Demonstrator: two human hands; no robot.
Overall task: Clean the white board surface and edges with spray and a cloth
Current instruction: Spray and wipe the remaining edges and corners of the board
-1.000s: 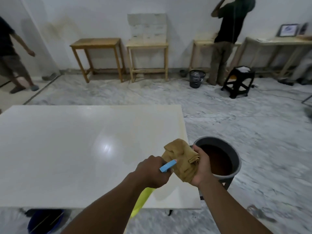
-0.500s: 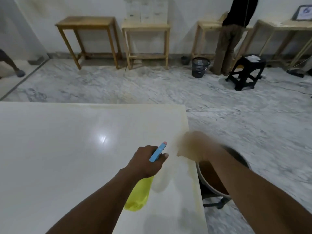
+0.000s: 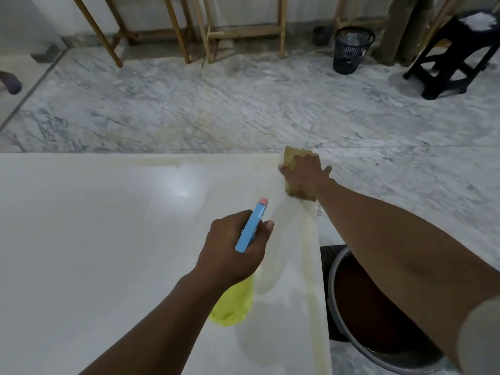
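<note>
Two hands at work over the white board (image 3: 108, 239), which fills the lower left and centre of the frame. Left hand (image 3: 232, 250), lower middle, is wrapped round the neck of the spray bottle (image 3: 232, 307), fingers curled tight on it, one fingertip showing past the blue trigger head (image 3: 250, 228), which points up-frame toward the board's far right corner. The bottle's yellow body hangs below the fist, over the board.

Right hand (image 3: 304, 171) is out at that far corner, just right of centre frame, fingers splayed and flat, pressing the tan cloth (image 3: 300, 193) down onto the board right at its edge. Cloth peeks out above the fingertips and below the heel of the hand; a little blur there.

Yellowish streaks (image 3: 311, 266) run along the board's far edge and down its right edge. Lower right, just beside the board and under the right forearm, sits a grey bucket (image 3: 331, 280) of brown water. Marble floor (image 3: 243, 109) beyond. Upper right: a black mesh bin (image 3: 351, 50) and a black stool (image 3: 457, 50). Wooden table legs (image 3: 243, 31) stand across the top.
</note>
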